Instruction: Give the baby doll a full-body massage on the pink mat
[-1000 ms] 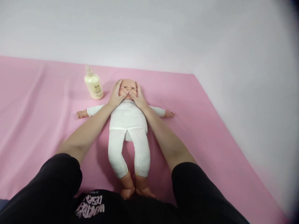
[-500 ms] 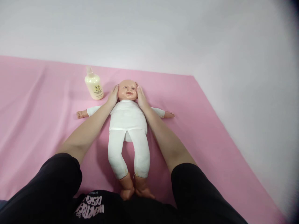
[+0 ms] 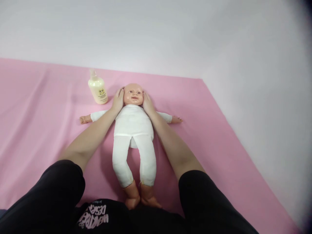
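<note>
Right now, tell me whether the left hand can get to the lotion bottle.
Probably yes. The left hand rests against the doll's head, and the bottle stands upright just beyond it to the left, with only bare pink sheet between them.

A pale yellow bottle (image 3: 97, 89) stands upright on the pink sheet (image 3: 39, 107), toward 11 o'clock from the middle of the view. It has a clear cap and a small dark print on its label; the print is too small to read. The sheet covers the whole near surface, with soft creases at 9 o'clock, and its far edge meets a plain white wall (image 3: 156, 32) running from 10 to 3 o'clock.
</note>
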A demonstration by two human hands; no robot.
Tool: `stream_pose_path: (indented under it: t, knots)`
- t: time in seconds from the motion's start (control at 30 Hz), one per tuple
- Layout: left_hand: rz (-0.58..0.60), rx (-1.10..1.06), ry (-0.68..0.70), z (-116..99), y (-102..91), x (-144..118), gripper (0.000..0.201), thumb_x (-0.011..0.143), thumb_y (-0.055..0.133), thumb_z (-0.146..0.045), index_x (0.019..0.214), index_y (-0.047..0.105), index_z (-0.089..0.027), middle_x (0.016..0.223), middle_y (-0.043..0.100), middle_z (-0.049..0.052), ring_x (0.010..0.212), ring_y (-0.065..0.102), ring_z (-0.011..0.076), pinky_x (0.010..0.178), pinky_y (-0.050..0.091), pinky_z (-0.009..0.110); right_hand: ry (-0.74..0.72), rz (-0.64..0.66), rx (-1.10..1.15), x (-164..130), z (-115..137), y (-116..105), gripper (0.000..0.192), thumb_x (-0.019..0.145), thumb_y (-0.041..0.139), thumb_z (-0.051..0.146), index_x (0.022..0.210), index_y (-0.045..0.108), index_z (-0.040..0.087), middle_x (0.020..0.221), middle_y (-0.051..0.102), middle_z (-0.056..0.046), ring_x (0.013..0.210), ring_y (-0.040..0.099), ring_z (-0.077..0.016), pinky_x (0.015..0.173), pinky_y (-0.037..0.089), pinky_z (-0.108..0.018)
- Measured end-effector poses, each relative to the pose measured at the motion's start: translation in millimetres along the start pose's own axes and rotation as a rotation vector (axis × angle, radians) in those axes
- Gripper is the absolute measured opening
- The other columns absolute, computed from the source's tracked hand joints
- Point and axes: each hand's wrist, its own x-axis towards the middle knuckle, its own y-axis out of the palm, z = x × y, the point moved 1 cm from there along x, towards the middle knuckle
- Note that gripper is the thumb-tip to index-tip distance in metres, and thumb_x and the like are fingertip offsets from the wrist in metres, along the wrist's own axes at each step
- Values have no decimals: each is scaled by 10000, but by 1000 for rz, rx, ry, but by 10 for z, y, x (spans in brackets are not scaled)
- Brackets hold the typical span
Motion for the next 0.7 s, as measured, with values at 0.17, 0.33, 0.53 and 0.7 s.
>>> stream_pose_path:
  t: [0.17,0.33,0.53,0.7]
  knots:
    - [74,233,211,-208,31,-120,858,837,577,-887,1388,588,-229,1522,549,164,1507,440,344,1322,252,508,-28,15,-13,-91,168,15,829,963,308,792,1437,590,174,1542,602,-123,1510,503,-239,1344,285,-432]
    - [206,297,233,-228,-14,-116,1077,656,809,-837,1478,495,-217,1564,491,196,1511,417,408,1306,262,553,11,42,-8,-153,229,2,853,937,420,812,1577,459,248,1659,477,-53,1611,362,-232,1379,193,-441]
    - [268,261,219,-199,-82,-118,1122,659,851,-784,1533,425,-224,1614,419,205,1544,372,409,1307,271,542,31,173,-36,-176,230,-64,1040,854,668,735,1679,236,273,1767,287,-46,1651,271,-248,1380,185,-480]
    - [279,263,184,-219,-68,-117,1109,679,821,-806,1536,423,-224,1640,399,208,1571,334,406,1324,227,556,18,252,-29,-180,221,-137,1253,742,842,648,1702,128,274,1762,297,-75,1637,304,-297,1366,222,-535]
